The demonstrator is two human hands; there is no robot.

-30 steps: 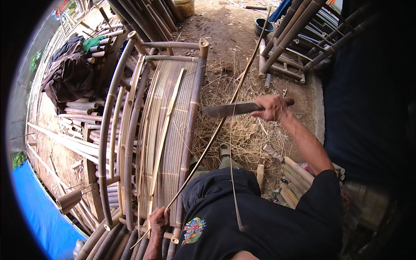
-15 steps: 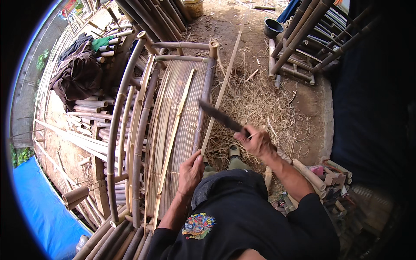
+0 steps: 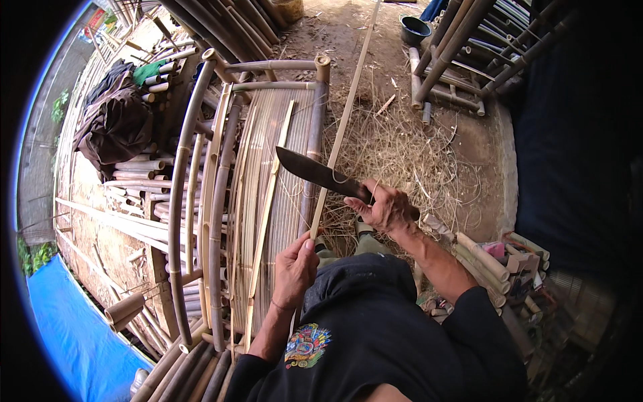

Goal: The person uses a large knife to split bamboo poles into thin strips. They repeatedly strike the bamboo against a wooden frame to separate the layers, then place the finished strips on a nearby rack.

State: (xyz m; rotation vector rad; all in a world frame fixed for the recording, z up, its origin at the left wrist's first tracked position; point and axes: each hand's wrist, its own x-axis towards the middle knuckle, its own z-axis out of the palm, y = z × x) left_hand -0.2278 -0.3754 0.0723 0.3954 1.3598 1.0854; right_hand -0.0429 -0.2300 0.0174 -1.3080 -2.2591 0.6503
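My left hand (image 3: 295,269) is closed on the near end of a long, thin bamboo strip (image 3: 343,127), which runs away from me toward the top of the view. In my right hand (image 3: 387,209) is a machete (image 3: 309,167) with a broad dark blade, its tip pointing left. The blade crosses the strip a little beyond my left hand, and a thin curl of shaving shows at the crossing. To the left stands a bamboo bench (image 3: 313,134) with a slatted seat. A loose pale strip (image 3: 273,184) lies lengthwise on those slats.
Thin shavings (image 3: 408,157) litter the ground ahead. A bamboo frame (image 3: 462,60) and a dark bucket (image 3: 415,30) stand at the far right. Cut bamboo pieces (image 3: 483,262) lie near my right elbow. Stacked poles (image 3: 144,175), a dark cloth (image 3: 117,124) and a blue tarp (image 3: 77,328) are leftward.
The machete has moved left and slightly toward me, with its blade now across the strip and its broad side more visible. My left hand keeps its grip on the strip.
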